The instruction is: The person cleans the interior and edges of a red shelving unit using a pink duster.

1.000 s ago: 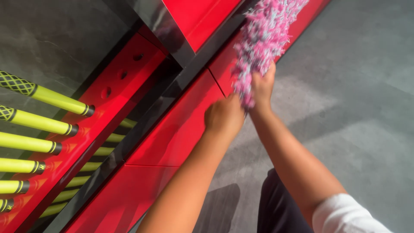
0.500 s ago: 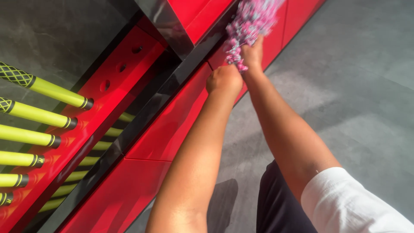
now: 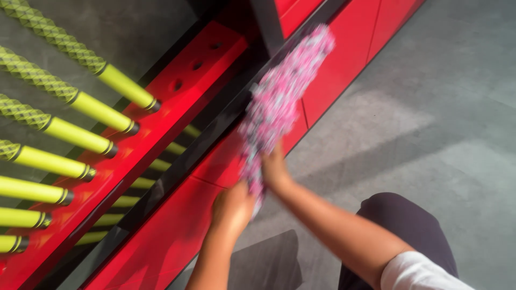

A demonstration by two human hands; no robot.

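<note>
Gripping the pink speckled duster [image 3: 285, 102] at its lower end, the left hand [image 3: 232, 207] and right hand [image 3: 275, 171] close around it at frame centre, arms outstretched, pressing it against the red cabinet [image 3: 161, 236].

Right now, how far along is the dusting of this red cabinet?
In hand: both the left hand and right hand grip the pink speckled duster, whose head lies against the dark ledge of the red cabinet. Done: cannot tell; the frame is blurred and no dust shows. Left: the red rail holding the yellow grips is not being touched.
</note>
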